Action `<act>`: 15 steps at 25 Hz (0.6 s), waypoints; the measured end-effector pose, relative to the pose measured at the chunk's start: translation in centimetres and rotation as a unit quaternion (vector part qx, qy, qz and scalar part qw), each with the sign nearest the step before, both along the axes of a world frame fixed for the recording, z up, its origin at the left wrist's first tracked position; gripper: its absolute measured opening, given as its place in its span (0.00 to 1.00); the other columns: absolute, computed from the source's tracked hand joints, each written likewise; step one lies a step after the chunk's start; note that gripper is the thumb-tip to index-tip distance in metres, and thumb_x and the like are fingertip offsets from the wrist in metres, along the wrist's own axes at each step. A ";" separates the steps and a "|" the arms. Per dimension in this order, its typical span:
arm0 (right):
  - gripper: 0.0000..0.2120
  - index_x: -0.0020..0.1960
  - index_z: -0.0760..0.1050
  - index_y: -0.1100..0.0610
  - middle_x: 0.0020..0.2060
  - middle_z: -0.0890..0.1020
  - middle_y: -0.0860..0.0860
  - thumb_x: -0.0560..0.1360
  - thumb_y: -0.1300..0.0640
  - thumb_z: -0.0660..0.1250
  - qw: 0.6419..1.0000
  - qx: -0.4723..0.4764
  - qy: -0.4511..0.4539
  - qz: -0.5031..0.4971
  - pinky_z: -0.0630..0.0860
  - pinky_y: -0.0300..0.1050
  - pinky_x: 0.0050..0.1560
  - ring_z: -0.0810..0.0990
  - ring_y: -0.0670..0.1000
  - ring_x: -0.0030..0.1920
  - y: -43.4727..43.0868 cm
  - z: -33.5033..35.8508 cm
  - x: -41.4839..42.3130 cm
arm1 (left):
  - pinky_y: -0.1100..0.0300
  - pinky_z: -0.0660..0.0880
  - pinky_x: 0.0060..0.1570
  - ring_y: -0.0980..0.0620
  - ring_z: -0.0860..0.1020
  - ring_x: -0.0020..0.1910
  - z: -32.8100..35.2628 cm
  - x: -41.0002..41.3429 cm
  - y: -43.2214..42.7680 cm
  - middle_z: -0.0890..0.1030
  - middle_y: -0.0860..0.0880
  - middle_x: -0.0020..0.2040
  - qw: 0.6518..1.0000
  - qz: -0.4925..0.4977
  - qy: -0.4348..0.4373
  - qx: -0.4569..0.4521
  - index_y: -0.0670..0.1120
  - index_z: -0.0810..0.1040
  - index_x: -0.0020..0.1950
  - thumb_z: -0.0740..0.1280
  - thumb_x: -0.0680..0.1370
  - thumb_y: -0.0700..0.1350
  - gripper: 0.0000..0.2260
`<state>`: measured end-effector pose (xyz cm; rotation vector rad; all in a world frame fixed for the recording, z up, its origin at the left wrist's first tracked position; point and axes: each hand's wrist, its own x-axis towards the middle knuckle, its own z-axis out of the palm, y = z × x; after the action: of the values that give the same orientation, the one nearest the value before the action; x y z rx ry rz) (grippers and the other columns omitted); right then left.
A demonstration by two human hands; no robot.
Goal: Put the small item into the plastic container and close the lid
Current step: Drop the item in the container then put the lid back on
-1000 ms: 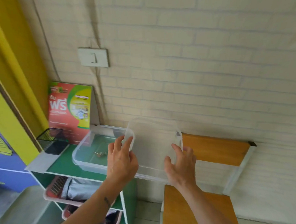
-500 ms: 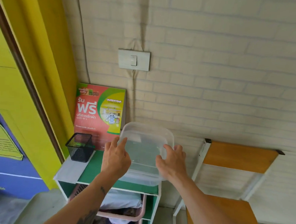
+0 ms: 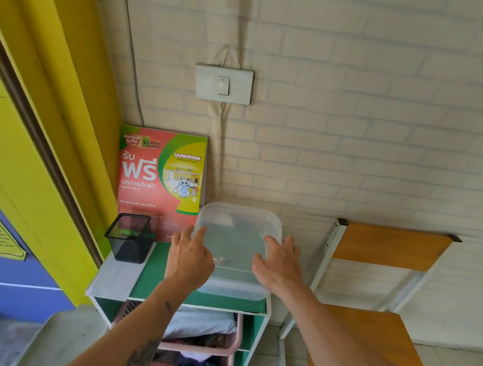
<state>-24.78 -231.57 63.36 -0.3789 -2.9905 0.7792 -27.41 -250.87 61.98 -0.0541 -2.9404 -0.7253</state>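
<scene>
A clear plastic container (image 3: 233, 290) stands on the green top of a small shelf unit (image 3: 157, 279), with its clear lid (image 3: 238, 227) lying over it. A small metallic item (image 3: 226, 259) shows faintly through the plastic inside. My left hand (image 3: 188, 260) lies on the lid's left edge, fingers spread flat. My right hand (image 3: 279, 264) rests on the lid's right edge the same way. Whether the lid is snapped down all round I cannot tell.
A black mesh pen cup (image 3: 129, 240) stands at the shelf's back left, in front of a red and green laundry poster (image 3: 161, 178). Pink baskets (image 3: 206, 346) fill the shelves below. A wooden chair (image 3: 377, 288) stands close on the right. A light switch (image 3: 223, 84) is on the brick wall.
Both hands brought the lid from the right over the container and laid it flat on top. The view has swung leftward, so the shelf sits nearer the middle.
</scene>
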 end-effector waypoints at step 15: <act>0.31 0.79 0.49 0.54 0.79 0.46 0.56 0.80 0.46 0.54 0.986 0.123 0.000 0.111 0.54 0.55 0.74 0.47 0.57 0.78 0.2 0.5 0.0 | 0.49 0.62 0.71 0.44 0.63 0.73 1.9 -2.1 1.6 0.64 0.44 0.76 0.979 -0.135 0.090 -0.124 0.45 0.66 0.72 0.57 0.77 0.49 0.23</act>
<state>-24.77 -231.37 63.85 -0.0355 -3.1121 0.4093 -29.54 -249.32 63.86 -0.5203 -2.8574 -0.3533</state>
